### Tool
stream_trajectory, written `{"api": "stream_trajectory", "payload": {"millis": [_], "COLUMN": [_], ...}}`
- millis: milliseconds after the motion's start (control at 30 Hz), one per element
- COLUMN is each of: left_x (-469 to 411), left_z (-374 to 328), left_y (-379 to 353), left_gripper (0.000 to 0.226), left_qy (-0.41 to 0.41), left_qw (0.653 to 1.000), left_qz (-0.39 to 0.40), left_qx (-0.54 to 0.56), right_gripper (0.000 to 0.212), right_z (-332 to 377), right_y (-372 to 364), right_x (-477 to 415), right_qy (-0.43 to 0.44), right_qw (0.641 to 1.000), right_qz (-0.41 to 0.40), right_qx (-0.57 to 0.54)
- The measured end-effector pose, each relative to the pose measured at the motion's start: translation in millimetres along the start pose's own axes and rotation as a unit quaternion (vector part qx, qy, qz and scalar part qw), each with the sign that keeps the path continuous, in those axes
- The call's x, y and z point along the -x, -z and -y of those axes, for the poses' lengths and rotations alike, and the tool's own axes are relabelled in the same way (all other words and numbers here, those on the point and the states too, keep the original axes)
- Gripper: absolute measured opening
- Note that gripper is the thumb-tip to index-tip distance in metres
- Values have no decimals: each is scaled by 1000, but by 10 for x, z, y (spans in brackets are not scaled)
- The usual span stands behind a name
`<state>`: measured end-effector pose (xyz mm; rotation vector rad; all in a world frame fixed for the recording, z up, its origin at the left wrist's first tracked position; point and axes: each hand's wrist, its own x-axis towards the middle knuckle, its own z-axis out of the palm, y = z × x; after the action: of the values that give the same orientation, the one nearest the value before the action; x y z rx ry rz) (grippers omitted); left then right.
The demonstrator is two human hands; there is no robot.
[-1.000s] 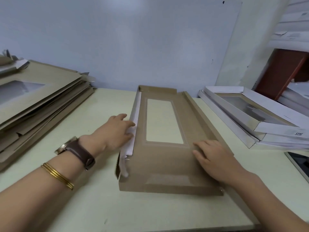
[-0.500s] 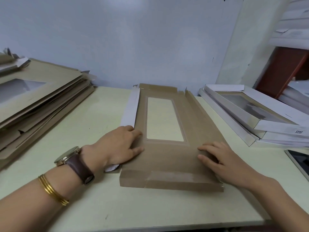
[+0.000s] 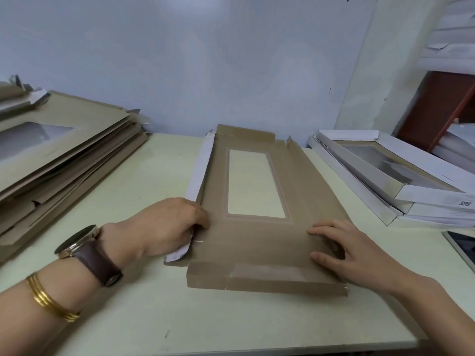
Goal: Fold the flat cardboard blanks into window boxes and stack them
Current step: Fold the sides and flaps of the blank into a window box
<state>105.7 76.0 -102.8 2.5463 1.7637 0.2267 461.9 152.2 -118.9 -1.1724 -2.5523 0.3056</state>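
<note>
- I see the left hand gripping the blank at its left edge. The fingers curl over the side flap, and the flap's white underside shows just below the palm.
- The right hand lies flat on the near right part of the blank, fingers straight and slightly spread, pressing the brown panel down and pinching nothing.
- The blank lies on the table between my two hands and runs away from them toward the wall.
- Its window sits just beyond the fingertips of both hands, with the pale tabletop showing through it.
- The near end flap is folded up into a low wall just on my side of both hands.
- The right side flap slopes up a little, just beyond the right hand.
- A watch with a brown strap sits on the left wrist, and gold bangles sit further down that forearm.
- Well to the left of the left hand, a pile of flat blanks rests on the table, the top one with its window showing.
- Beyond and to the right of the right hand, folded white boxes are stacked, window side up.
- A dark screen lies at the table's edge, right of the right hand. I cannot tell what device it is.
</note>
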Motion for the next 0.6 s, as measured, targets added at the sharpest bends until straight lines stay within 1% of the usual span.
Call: {"api": "stream_trajectory", "payload": {"millis": [33, 100, 133, 167, 200, 267, 300, 333, 400, 433, 533, 600], "left_x": [17, 37, 46, 57, 67, 89, 111, 143, 207, 239, 300, 324], "left_z": [-9, 1, 25, 50, 69, 97, 98, 86, 42, 9, -56, -40], "left_y": [29, 84, 106, 118, 126, 120, 111, 98, 60, 51, 75, 105], "left_gripper": [37, 53, 57, 54, 45, 24, 17, 16, 23, 27, 43, 53], "left_qy": [10, 10, 6, 7, 12, 6, -2, -10, -26, -30, -4, 5], "left_qw": [1000, 998, 994, 988, 983, 980, 981, 982, 989, 993, 1000, 998], "left_qz": [-2, -10, -7, -11, -15, -19, -17, -12, -11, -13, 7, 30], "left_qx": [-7, -58, -107, -152, -184, -199, -194, -186, -148, -111, 15, 58], "right_gripper": [41, 38, 37, 36, 34, 30, 29, 30, 38, 43, 58, 71], "right_z": [0, 0, -3, -6, -9, -1, 10, 19, 43, 55, 65, 68], "right_y": [3, 13, 19, 27, 37, 69, 91, 117, 174, 203, 279, 297], "right_x": [1, 2, 3, 6, 12, 33, 50, 76, 141, 175, 276, 324], "right_qy": [0, -6, -9, -13, -15, -16, -18, -21, -23, -20, -13, -19], "right_qw": [1000, 1000, 1000, 1000, 1000, 1000, 1000, 1000, 999, 999, 991, 985], "right_qz": [0, 0, 1, 3, 4, 2, 0, 0, 9, 20, 88, 138], "right_qx": [-1, -5, -6, -6, -4, -1, -1, -4, -23, -42, -97, -100]}}
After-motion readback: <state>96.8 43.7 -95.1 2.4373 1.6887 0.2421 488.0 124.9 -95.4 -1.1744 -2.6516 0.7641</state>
